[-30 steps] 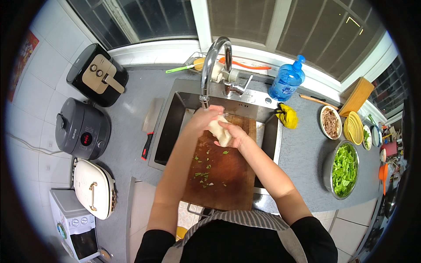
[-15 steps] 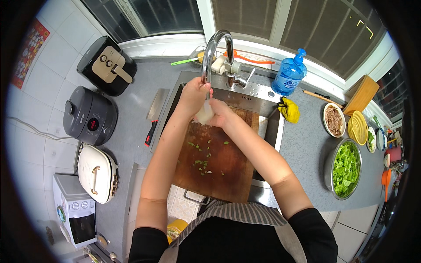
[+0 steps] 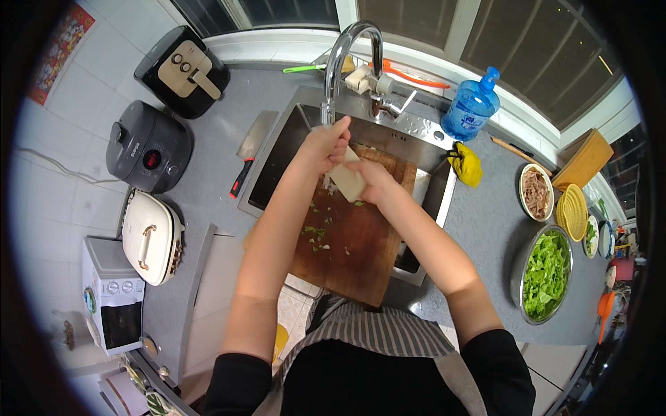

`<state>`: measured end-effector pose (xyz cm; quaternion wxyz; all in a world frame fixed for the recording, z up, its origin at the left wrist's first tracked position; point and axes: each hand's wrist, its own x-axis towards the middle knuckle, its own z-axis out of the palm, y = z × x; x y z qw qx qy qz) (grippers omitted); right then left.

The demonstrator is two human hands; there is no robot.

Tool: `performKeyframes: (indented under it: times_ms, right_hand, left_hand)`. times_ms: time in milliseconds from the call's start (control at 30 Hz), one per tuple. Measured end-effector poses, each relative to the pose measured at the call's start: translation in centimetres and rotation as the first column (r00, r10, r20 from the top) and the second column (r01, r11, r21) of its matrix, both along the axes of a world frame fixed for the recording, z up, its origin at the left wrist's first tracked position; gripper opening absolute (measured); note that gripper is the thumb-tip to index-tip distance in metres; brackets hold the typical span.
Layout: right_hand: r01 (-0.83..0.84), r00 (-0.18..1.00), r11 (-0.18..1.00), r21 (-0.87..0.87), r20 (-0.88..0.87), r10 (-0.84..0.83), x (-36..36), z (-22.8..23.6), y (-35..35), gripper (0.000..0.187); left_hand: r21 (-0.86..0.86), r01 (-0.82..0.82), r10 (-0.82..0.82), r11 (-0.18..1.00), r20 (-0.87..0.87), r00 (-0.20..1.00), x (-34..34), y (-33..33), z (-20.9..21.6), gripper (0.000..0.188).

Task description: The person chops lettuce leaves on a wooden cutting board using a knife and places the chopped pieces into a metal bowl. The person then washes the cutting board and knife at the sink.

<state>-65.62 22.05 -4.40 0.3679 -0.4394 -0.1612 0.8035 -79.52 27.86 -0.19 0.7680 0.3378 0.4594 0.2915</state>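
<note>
Under the spout of the curved metal faucet, my left hand is closed with its thumb up; whatever its fingers may hold is hidden. My right hand grips a pale, flat, roughly rectangular piece, its upper edge close against my left fingers. I cannot make out what it is made of. Below both hands a brown wooden cutting board lies across the steel sink, reaching past its near edge. Scraps of chopped greens and some whitish bits are on the board.
Left of the sink lies a knife with a red-and-black handle. An air fryer and a pressure cooker stand beyond. At right are a blue pump bottle, yellow cloth, meat bowl and lettuce bowl.
Both hands have drawn down from the faucet spout toward me. The pale piece, bunched between the hands before, now appears flat in my right hand. The whole view has shifted and tilted slightly.
</note>
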Motion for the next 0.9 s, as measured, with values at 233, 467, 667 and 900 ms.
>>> performKeyframes:
  times_ms: [233, 467, 667, 900]
  right_hand:
    - [-0.473, 0.638, 0.585, 0.659, 0.714, -0.289, 0.6, -2.1, -11.5, 0.033]
    - [-0.798, 0.582, -0.030, 0.602, 0.756, -0.300, -4.7, -6.1, -15.0, 0.023]
    - [-0.630, 0.035, 0.662, 0.405, 0.867, -0.497, -0.9, -12.5, 0.4, 0.016]
    - [-0.748, 0.516, 0.248, 0.615, 0.775, -0.366, -9.6, -3.1, -10.6, 0.027]
  left_hand:
    - [0.166, 0.280, -0.170, 0.946, -0.482, 0.859, 0.4, -2.7, 2.5, 0.054]
    - [0.102, -0.078, 0.076, 0.992, 0.023, 0.997, -5.0, -1.4, -2.9, 0.060]
    - [0.217, -0.037, 0.084, 0.976, -0.211, 0.974, -6.8, -2.9, -0.4, 0.063]
    - [0.147, -0.319, 0.344, 0.936, -0.192, 0.919, -12.3, -4.1, 1.7, 0.058]
